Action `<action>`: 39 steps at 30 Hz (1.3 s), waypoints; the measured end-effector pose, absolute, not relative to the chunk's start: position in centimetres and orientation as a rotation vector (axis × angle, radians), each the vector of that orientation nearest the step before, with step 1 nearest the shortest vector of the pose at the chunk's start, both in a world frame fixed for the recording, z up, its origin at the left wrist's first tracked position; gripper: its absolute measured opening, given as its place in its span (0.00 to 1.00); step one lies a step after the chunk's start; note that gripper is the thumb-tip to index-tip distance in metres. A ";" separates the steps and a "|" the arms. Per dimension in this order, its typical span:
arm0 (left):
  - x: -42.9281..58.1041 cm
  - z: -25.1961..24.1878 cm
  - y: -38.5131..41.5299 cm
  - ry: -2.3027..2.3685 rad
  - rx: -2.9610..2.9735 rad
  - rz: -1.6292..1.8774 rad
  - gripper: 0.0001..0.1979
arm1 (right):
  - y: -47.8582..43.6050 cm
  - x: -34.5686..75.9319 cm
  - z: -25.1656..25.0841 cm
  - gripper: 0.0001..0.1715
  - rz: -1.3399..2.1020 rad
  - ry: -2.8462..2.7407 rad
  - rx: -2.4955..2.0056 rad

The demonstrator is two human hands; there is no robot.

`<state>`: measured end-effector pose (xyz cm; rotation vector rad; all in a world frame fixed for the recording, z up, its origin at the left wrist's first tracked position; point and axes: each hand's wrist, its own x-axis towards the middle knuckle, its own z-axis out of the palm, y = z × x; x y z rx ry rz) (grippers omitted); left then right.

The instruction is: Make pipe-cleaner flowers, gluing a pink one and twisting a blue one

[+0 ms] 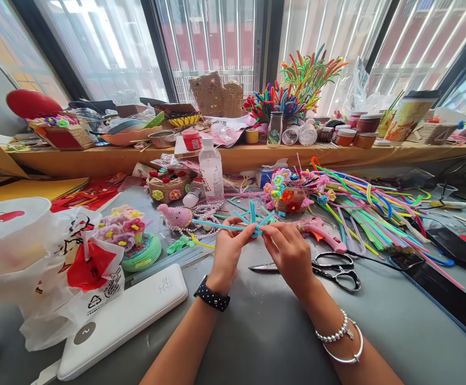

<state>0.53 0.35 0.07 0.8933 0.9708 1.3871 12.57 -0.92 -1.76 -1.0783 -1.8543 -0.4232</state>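
Observation:
Both hands meet in the middle over the grey table, pinching a light blue pipe cleaner shape (252, 213) with several prongs that stick up and outward. My left hand (230, 247), with a dark dotted watch band on its wrist, grips it from the left, and one long blue strand runs leftward past the fingers. My right hand (291, 251) has thumb and forefinger closed on the right side of the shape. Beneath and beside the right hand lie black-handled scissors (339, 267). A pink glue gun (323, 232) rests just behind that hand.
Bundled coloured pipe cleaners (377, 219) spread over the right side, near a dark tablet-like slab (441, 299). A white power bank (128, 321) and a plastic-bagged cup (12, 240) stand left. Behind are a clear bottle (211, 171), flower baskets (291, 198) and a crowded ledge (128, 156).

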 end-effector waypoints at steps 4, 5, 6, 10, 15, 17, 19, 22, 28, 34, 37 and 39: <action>0.6 -0.3 0.5 1.004 0.976 1.456 0.19 | -0.8 12.4 -1.7 0.08 -0.445 -1.851 -1.083; 0.6 -0.3 0.4 1.020 1.009 1.479 0.19 | -0.8 12.4 -1.7 0.07 -0.440 -1.843 -1.086; 0.6 -0.4 0.4 1.038 1.050 1.500 0.18 | -0.8 12.3 -1.7 0.06 -0.434 -1.835 -1.088; 0.8 -0.1 -0.1 1.109 1.251 1.570 0.16 | -0.7 11.9 -1.8 0.04 -0.359 -1.790 -1.115; 1.2 0.1 -0.9 1.242 1.464 1.647 0.13 | -0.8 11.1 -1.8 0.04 0.102 -1.625 -1.231; 1.3 0.0 -1.1 1.282 1.563 1.688 0.12 | -0.9 10.9 -1.8 0.06 0.348 -1.512 -1.258; 1.2 -0.4 -1.2 1.296 1.673 1.710 0.10 | -0.9 10.7 -1.7 0.08 0.569 -1.410 -1.265; 0.9 -0.8 -1.1 1.251 1.825 1.682 0.08 | -0.8 10.7 -1.5 0.09 0.915 -1.241 -1.211; 0.4 -0.8 -0.8 1.142 1.823 1.613 0.06 | -0.5 11.5 -0.9 0.11 1.715 -0.802 -0.973; 0.3 0.2 -0.3 1.144 1.636 1.659 0.12 | -1.0 12.5 -0.3 0.11 1.442 -1.129 -1.016; 0.0 0.4 0.1 1.145 1.424 1.635 0.16 | -1.2 12.6 -0.7 0.07 0.664 -1.473 -1.168; -0.1 0.5 0.3 1.137 1.336 1.592 0.17 | -1.1 12.6 -1.1 0.07 0.189 -1.644 -1.175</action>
